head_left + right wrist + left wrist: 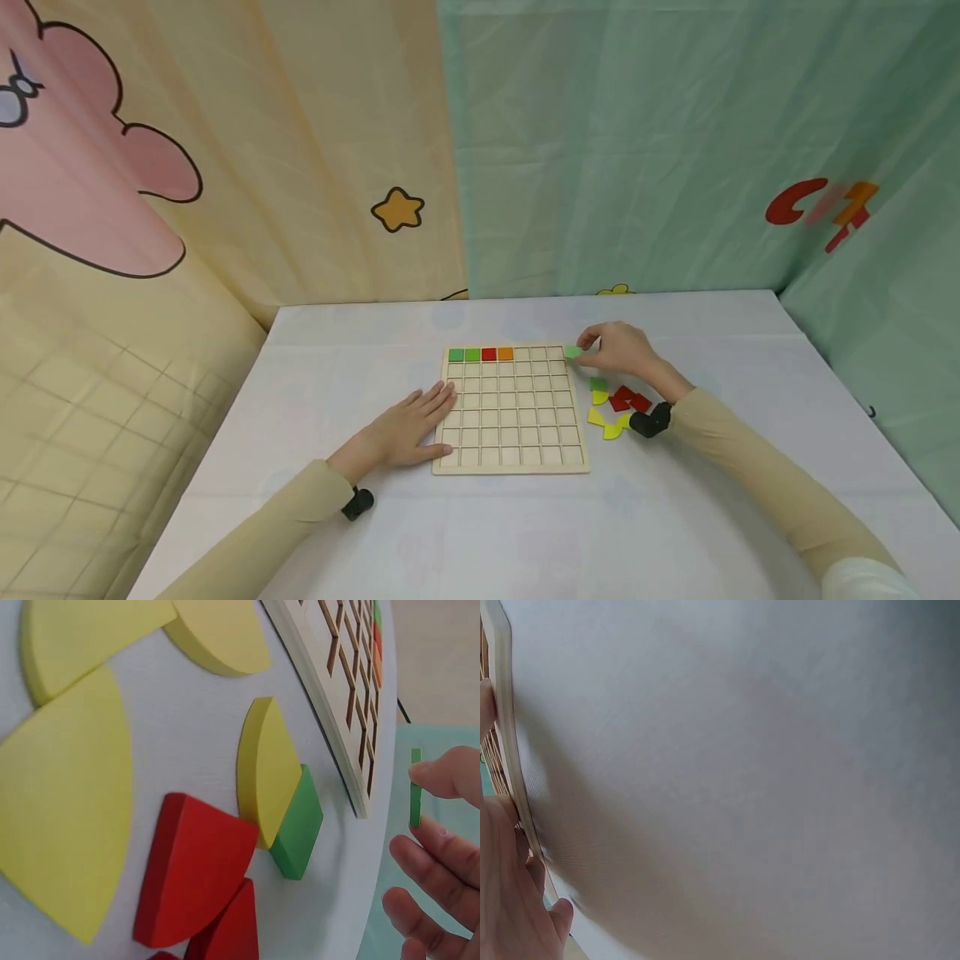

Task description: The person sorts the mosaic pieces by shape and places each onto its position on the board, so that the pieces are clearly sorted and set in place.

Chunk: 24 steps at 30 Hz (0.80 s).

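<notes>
Across the white surface [600, 533], the left hand [405, 427] rests straight fingers on the board [519, 419], likely steadying it; the right hand [621, 348] pinches a green tile [572, 352] edgewise

White table [510, 533], grid board [511, 421], yellow pieces [67, 802], red pieces [191, 870], green piece [300, 832]

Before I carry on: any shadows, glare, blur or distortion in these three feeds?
Head: soft, even light, no strong glare, faint shadow beside the right sleeve; left wrist: dim, mostly table, soft shadow along the board; right wrist: the table's edge looks bowed, and the nearest yellow pieces loom large.
</notes>
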Each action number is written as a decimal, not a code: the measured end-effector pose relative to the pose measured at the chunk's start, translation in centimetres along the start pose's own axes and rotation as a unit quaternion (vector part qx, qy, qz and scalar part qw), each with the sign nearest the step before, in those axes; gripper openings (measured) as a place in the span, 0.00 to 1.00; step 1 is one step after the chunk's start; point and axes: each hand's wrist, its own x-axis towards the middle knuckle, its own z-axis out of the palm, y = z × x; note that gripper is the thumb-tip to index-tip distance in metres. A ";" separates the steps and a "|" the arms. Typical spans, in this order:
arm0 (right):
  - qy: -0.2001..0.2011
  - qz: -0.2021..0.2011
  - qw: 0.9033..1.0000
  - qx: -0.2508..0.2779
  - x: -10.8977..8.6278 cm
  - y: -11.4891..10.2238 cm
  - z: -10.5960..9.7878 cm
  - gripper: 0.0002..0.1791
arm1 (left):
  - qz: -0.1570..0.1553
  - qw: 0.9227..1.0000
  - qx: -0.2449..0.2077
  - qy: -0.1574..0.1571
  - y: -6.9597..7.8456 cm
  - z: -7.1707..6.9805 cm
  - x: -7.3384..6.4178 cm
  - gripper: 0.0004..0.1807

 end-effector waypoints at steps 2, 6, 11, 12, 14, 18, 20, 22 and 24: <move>-0.002 -0.003 1.000 0.002 0.3 -0.2 0.1 0.16 | 0.000 1.000 -0.001 -0.001 0.0 0.0 0.0 0.47; -0.006 -0.008 1.000 0.002 0.9 -0.8 0.2 0.16 | 0.001 1.000 -0.004 -0.001 0.1 -0.2 -0.1 0.47; -0.009 -0.009 1.000 0.002 1.5 -1.5 0.1 0.16 | 0.001 1.000 -0.009 -0.001 0.2 -0.4 -0.1 0.47; -0.011 -0.009 1.000 0.001 1.7 -1.7 0.1 0.17 | 0.001 1.000 -0.009 -0.002 0.2 -0.4 -0.1 0.47; -0.014 -0.012 1.000 0.000 2.0 -2.0 0.2 0.18 | -0.001 1.000 -0.009 -0.003 0.2 -0.4 -0.1 0.47; -0.021 -0.017 1.000 -0.003 2.6 -2.5 0.6 0.19 | -0.002 1.000 -0.011 -0.005 0.1 -0.4 -0.1 0.47; -0.021 -0.021 1.000 -0.004 2.9 -2.6 0.7 0.19 | -0.002 1.000 -0.009 -0.004 0.1 -0.3 -0.1 0.47; -0.020 -0.023 1.000 -0.003 3.1 -2.8 0.9 0.19 | -0.001 1.000 -0.006 -0.003 0.1 -0.3 -0.1 0.47; -0.017 -0.027 0.999 -0.003 3.3 -3.0 1.2 0.19 | 0.000 1.000 -0.003 -0.004 0.1 -0.3 -0.1 0.47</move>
